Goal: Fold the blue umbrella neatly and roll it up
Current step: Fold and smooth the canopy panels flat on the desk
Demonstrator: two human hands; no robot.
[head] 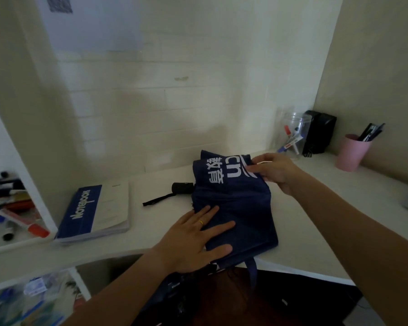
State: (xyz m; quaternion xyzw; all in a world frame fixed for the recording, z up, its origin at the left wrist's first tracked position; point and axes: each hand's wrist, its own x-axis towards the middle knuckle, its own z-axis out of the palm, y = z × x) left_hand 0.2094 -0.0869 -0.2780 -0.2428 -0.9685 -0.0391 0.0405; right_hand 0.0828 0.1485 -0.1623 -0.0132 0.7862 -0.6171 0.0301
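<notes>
- Centrally, just below the middle of the frame, the blue umbrella (236, 208) lay collapsed on the pale desk (316, 222), its canopy bunched in loose pleats and its near end reaching the desk's front edge.
- Its black handle (182, 188) stuck out toward the left of the frame, with a black wrist strap (158, 200) trailing from it across the desk.
- The left hand (196, 241) lay flat with fingers spread, pressing the near part of the canopy down.
- The right hand (275, 171) pinched the fabric at the far edge, beside the white lettering.
- The canopy looked like thin, soft, probably slick cloth, light enough to slide or spring open if released.
- Stiff ribs likely ran inside, so I judged the bundle would bend only along their length.
- A blue closing strap (252, 270) hung over the desk edge at the bottom centre.
- Best holds seemed the pleat edges for smoothing each of the panels, then the handle end for rolling.
- A notebook (92, 212) lay at the left of the frame, and a pink cup (350, 152) stood at the right.
</notes>
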